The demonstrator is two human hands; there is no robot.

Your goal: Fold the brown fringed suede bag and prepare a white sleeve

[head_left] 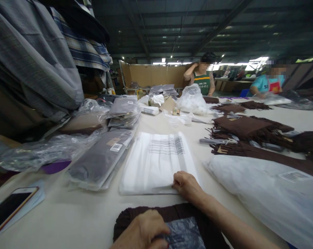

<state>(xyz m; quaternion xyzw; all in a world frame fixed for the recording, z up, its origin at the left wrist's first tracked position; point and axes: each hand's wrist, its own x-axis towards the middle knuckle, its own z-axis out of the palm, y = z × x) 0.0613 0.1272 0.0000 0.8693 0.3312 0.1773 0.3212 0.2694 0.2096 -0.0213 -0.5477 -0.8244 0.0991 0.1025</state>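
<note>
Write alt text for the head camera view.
At a long table, the person's right hand pinches the near edge of a stack of flat white plastic bags, while the left hand grips a dark brown garment. Bagged dark clothes, a phone and fringed brown garments lie around; two other people work at the far end.

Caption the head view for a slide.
Right hand on a stack of white poly bags; left hand grips a bagged brown garment.

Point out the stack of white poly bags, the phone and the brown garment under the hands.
stack of white poly bags (156,162): head view, middle of top bag.
phone (8,209): head view, dark screen.
brown garment (146,212): head view, gathered top edge.
</note>
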